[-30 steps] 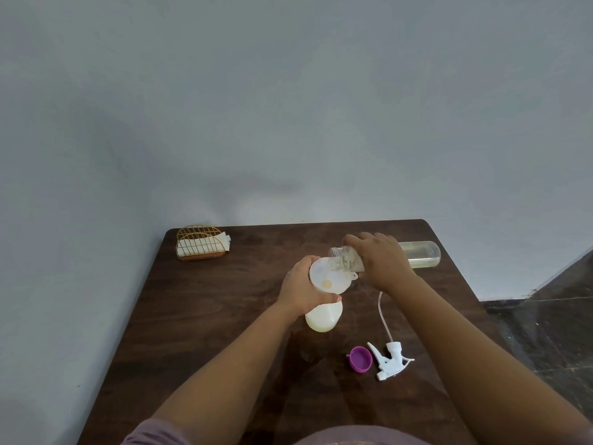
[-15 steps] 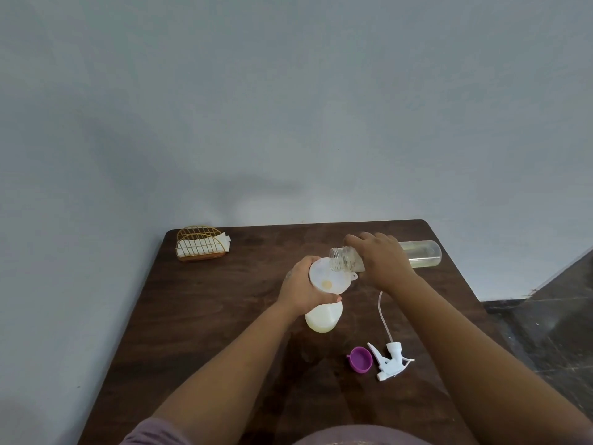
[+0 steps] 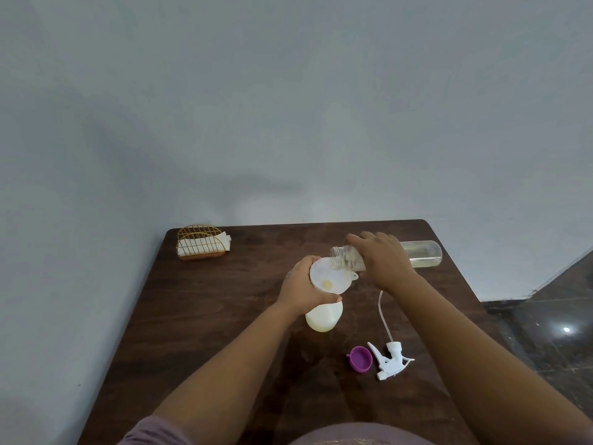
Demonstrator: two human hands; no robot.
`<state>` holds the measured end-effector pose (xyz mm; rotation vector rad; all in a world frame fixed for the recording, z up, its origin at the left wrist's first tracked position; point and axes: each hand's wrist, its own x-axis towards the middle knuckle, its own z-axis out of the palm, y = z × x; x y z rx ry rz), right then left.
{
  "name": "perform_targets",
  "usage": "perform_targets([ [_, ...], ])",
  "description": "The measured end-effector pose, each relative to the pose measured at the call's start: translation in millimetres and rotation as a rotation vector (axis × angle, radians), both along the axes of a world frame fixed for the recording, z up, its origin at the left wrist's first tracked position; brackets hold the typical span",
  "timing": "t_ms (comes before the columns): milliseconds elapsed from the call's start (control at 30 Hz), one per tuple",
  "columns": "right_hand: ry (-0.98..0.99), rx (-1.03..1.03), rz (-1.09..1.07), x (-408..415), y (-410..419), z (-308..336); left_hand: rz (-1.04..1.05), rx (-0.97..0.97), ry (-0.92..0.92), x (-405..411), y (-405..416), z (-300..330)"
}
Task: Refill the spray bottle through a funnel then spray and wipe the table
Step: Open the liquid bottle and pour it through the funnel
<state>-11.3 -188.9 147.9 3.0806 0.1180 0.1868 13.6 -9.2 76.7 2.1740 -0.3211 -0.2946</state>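
Note:
A white spray bottle (image 3: 322,317) stands mid-table with a white funnel (image 3: 330,278) in its neck. My left hand (image 3: 301,285) grips the bottle's neck and the funnel's base. My right hand (image 3: 383,260) holds a clear refill bottle (image 3: 420,253) tipped on its side, its open mouth (image 3: 337,258) over the funnel's rim. A little yellowish liquid sits at the funnel's bottom. The white trigger sprayer head (image 3: 390,359) with its long tube lies on the table to the right, beside a purple cap (image 3: 361,358).
A gold wire holder (image 3: 200,245) with white napkins stands at the table's far left corner. The dark wooden table (image 3: 199,316) meets a grey wall at the back and left. Dark tiled floor (image 3: 552,319) lies past the right edge.

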Motion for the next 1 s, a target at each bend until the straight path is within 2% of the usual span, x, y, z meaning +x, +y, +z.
perform_targets([
  [1000, 0.004, -0.013, 0.000, -1.4, 0.8, -0.9, 0.006, -0.006, 0.011, -3.2, -0.1, 1.0],
])
